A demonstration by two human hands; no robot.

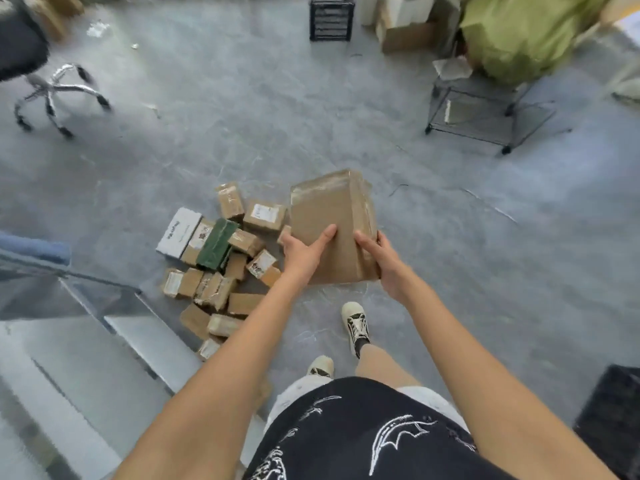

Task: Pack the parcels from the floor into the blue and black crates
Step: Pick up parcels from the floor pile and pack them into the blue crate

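While both hands clasp its near end, the left hand (303, 252) and right hand (384, 259) hold a large brown parcel (332, 220) above the floor (450, 237), its long axis pointing away from the person, beside the parcel pile (221, 268).

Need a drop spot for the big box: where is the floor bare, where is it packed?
Both hands, left hand and right hand, hold the large brown parcel. Bare floor lies right of it, out to the wire rack, and ahead toward the black crate. Crowded: the parcel pile on the left, against the metal table edge.
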